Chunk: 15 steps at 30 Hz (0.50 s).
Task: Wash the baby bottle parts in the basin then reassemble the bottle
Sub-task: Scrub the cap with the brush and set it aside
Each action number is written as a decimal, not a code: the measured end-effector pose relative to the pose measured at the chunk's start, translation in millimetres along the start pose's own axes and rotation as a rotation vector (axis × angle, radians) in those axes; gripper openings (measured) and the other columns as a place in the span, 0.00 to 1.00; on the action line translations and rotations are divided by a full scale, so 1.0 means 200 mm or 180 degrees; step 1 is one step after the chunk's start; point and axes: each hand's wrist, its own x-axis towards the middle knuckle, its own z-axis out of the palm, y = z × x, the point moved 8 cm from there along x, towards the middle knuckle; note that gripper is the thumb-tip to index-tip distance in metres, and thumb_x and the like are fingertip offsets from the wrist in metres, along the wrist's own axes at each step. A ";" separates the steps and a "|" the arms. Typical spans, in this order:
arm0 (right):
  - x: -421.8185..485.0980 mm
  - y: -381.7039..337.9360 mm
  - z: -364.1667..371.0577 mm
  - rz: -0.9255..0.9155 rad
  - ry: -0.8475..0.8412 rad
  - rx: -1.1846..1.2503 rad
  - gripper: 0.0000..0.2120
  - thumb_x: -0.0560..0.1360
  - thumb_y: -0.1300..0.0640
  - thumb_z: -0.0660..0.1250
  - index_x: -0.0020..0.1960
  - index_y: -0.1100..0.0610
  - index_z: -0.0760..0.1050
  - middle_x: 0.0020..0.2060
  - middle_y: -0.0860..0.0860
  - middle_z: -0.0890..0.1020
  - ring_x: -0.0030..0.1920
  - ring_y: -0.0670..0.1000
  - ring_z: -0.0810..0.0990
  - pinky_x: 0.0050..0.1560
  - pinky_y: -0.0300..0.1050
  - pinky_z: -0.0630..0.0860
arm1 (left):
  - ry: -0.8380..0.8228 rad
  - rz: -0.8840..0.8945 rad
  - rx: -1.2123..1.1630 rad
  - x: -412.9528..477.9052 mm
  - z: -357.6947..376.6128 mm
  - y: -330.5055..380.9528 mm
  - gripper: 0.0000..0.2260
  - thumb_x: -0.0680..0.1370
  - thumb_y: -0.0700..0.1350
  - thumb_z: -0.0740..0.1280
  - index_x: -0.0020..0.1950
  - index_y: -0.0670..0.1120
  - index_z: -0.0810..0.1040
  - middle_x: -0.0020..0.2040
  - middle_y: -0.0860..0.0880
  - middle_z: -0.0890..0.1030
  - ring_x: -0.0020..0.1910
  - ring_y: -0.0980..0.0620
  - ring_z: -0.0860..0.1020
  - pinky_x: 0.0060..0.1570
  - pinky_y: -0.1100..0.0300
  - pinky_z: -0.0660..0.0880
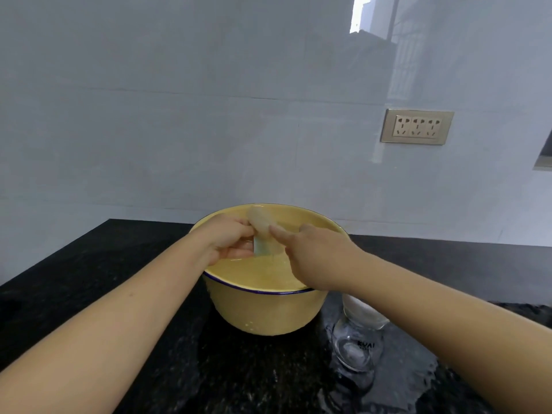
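A yellow basin (263,312) with a dark blue rim stands on the black counter and holds water. Over it both hands meet around a translucent, blurred bottle part (263,231). My left hand (230,240) grips its lower end with curled fingers. My right hand (313,249) pinches the part from the right side with thumb and fingers. A clear glass bottle body (358,339) with dark lettering lies on the counter to the basin's right, below my right forearm, its upper part hidden by the arm.
The black speckled counter (119,264) is wet around the bottle and in front of the basin. A pale tiled wall stands close behind the basin, with a socket panel (416,127) at the upper right.
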 end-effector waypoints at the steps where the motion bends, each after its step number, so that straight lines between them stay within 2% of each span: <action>1: 0.01 -0.01 0.00 0.0033 0.0010 -0.0014 0.30 0.77 0.61 0.53 0.76 0.44 0.50 0.43 0.54 0.67 0.37 0.55 0.70 0.35 0.46 0.69 | -0.0021 0.0049 -0.0069 -0.01 0.00 0.01 0.09 0.79 0.36 0.60 0.47 0.45 0.79 0.43 0.47 0.82 0.40 0.53 0.81 0.43 0.60 0.80; 3: 0.04 -0.03 -0.01 0.0062 0.0047 0.0016 0.31 0.77 0.61 0.52 0.76 0.44 0.48 0.42 0.54 0.66 0.38 0.55 0.68 0.36 0.47 0.67 | -0.0097 0.0210 -0.0128 -0.01 0.00 0.03 0.09 0.80 0.37 0.60 0.47 0.46 0.79 0.44 0.48 0.82 0.42 0.55 0.81 0.45 0.61 0.79; 5: 0.08 -0.04 -0.04 0.0065 0.0084 0.0098 0.31 0.78 0.61 0.51 0.76 0.42 0.46 0.39 0.53 0.65 0.35 0.54 0.68 0.36 0.47 0.67 | -0.0179 0.0393 -0.0145 -0.03 0.01 0.05 0.09 0.80 0.38 0.60 0.46 0.48 0.77 0.42 0.50 0.81 0.41 0.56 0.80 0.43 0.64 0.78; 7: 0.10 -0.02 -0.07 0.0080 0.0169 0.0126 0.31 0.78 0.61 0.51 0.76 0.42 0.46 0.36 0.53 0.67 0.34 0.53 0.70 0.36 0.47 0.70 | -0.0291 0.0549 -0.0169 -0.03 0.03 0.07 0.06 0.80 0.39 0.61 0.47 0.46 0.76 0.42 0.48 0.77 0.42 0.54 0.77 0.40 0.65 0.78; 9: 0.12 0.01 -0.09 0.0095 0.0228 0.0251 0.30 0.79 0.61 0.51 0.76 0.43 0.48 0.42 0.58 0.73 0.41 0.58 0.75 0.42 0.48 0.71 | -0.0330 0.0739 -0.0115 -0.03 0.04 0.09 0.04 0.80 0.40 0.61 0.47 0.47 0.74 0.42 0.46 0.73 0.44 0.52 0.74 0.39 0.66 0.78; 11: 0.14 0.05 -0.11 0.0123 0.0197 0.0345 0.28 0.79 0.60 0.51 0.76 0.44 0.50 0.51 0.62 0.77 0.51 0.60 0.77 0.46 0.46 0.69 | -0.0332 0.0948 -0.0029 -0.03 0.06 0.11 0.06 0.80 0.40 0.62 0.44 0.48 0.72 0.40 0.46 0.70 0.43 0.51 0.71 0.45 0.64 0.77; 13: 0.14 0.10 -0.13 0.0192 0.0073 0.0380 0.27 0.80 0.60 0.50 0.77 0.45 0.51 0.57 0.61 0.78 0.56 0.59 0.76 0.48 0.44 0.67 | -0.0365 0.1129 0.0088 -0.05 0.07 0.13 0.05 0.80 0.40 0.62 0.45 0.48 0.73 0.41 0.47 0.72 0.45 0.52 0.72 0.50 0.62 0.75; 15: 0.14 0.15 -0.12 0.0335 -0.0050 0.0566 0.25 0.81 0.60 0.50 0.76 0.45 0.55 0.64 0.58 0.76 0.62 0.57 0.74 0.54 0.42 0.67 | -0.0355 0.1255 0.0142 -0.06 0.07 0.14 0.04 0.80 0.41 0.62 0.47 0.48 0.74 0.46 0.47 0.75 0.48 0.53 0.74 0.51 0.63 0.75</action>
